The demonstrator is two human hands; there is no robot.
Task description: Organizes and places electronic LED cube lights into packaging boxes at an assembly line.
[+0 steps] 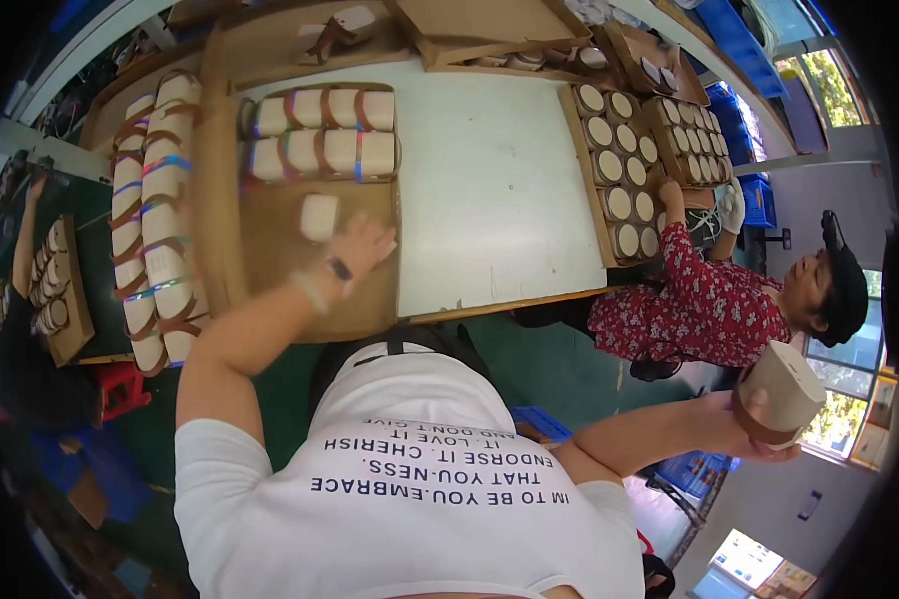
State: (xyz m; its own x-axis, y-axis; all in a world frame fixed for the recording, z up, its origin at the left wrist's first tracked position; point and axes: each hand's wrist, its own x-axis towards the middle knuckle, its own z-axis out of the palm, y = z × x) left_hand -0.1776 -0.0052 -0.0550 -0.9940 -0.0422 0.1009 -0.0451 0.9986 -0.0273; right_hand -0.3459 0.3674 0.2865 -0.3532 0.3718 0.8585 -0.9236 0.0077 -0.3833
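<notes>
My left hand [362,247] lay open and flat on the cardboard tray [270,250], just beside a single cream cylinder [319,217], gripping nothing. My right hand [764,424], stretched far out to my right, gripped a cream lidded canister [787,387] around its base.

A white table [489,190] is carrying the work. A cardboard tray [270,260] is lying on its left part, holding two rows of banded cream cups [325,135] and one loose cup [318,217]. A second tray [581,170] of upright cups is sitting along the right edge. Flat cardboard boxes [469,25] are lying at the far end.
</notes>
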